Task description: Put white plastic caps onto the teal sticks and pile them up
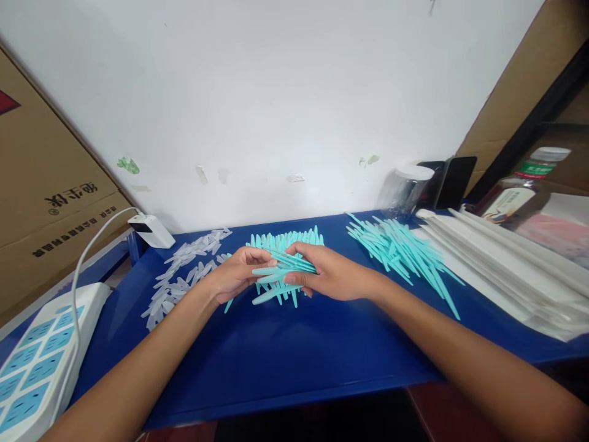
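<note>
A bunch of slim, pointed turquoise plastic sticks (269, 272) is gripped in my right hand (340, 271), thumb on top, their ends fanned out to the left. My left hand (234, 271) is closed at the left ends of these sticks, its thumb and fingertips around the upper ones. Beneath and behind both hands lies a row of similar turquoise sticks (294, 238), partly hidden by them. Left of my left hand, small translucent whitish plastic pieces (181, 283) are spread on the blue table (276, 362). The exact kind of stick is too small to tell.
Another turquoise stick pile (405, 248) lies to the right, beside white plastic-wrapped packs (501, 264). A clear jar (407, 190), a dark phone (455, 182) and a bottle (518, 190) stand behind. At left are a power strip (87, 319), a white cabled device (151, 231) and a cardboard box (50, 172).
</note>
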Demonstrator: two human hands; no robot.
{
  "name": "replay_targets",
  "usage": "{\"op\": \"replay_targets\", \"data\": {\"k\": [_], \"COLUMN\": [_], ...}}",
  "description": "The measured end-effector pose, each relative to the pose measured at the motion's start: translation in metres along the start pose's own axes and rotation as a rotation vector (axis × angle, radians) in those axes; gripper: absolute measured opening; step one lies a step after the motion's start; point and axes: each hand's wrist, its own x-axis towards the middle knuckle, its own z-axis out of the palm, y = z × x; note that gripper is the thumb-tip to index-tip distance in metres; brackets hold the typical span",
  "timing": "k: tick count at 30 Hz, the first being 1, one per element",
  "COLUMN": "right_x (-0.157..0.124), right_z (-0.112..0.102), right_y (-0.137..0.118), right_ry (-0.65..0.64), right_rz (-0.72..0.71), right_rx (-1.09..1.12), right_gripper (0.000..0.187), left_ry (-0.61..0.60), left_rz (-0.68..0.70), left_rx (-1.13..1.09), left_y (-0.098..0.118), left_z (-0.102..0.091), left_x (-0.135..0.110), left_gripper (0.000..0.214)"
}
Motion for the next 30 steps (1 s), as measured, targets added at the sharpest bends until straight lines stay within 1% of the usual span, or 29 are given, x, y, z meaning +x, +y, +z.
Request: {"op": "replay_targets", "data": {"k": [2,5,8,10,12,16,18,20,24,28,30], "right_x": [0.002,0.005,0.006,0.007,0.007,0.008,0.009,0.008,0.007,0.009,0.010], "right_z": [0.000,-0.001,-0.004,-0.006,-0.006,-0.003,-0.001,0.000,0.003,0.005,0.003], "right_y": [0.003,0.009,0.012,0.013,0.015,0.018,0.018,0.017,0.013,0.013,0.015], "right_ry": [0.020,0.073,0.110,0.123,0.143,0.197,0.194,0.172,0.127,0.149,0.161], "right_rz": [-0.012,-0.012,-0.011,-0.001,0.027,0.064,0.064,0.062,0.073,0.044,0.025], "right_rx": [0.004,-0.025,-0.056,-0.063,-0.072,-0.081,-0.074,-0.068,-0.035,0.029,0.038], "right_gripper": [0.031,0.032,0.037,0.040,0.043,0.051,0.056,0.056,0.053,0.046,0.046], "left_ry": [0.006,0.066,0.119,0.129,0.137,0.194,0.220,0.240,0.273,0.283,0.303], "left_rz": [0.006,0.031,0.068,0.096,0.150,0.258,0.275,0.287,0.293,0.308,0.325], "left_rx": [-0.020,-0.019,0.010,0.042,0.096,0.185,0.199,0.204,0.252,0.284,0.277], "left_y": [0.001,0.003,0.005,0.004,0.002,-0.008,-0.013,-0.015,-0.013,-0.011,-0.012], "left_z": [0.003,0.008,0.011,0.014,0.019,0.036,0.043,0.046,0.047,0.047,0.045], "left_x": [0.000,0.002,0.002,0.002,0.000,-0.003,-0.003,-0.003,-0.004,-0.004,-0.003], "left_gripper": [0.023,0.027,0.045,0.058,0.062,0.054,0.048,0.042,0.037,0.034,0.034]}}
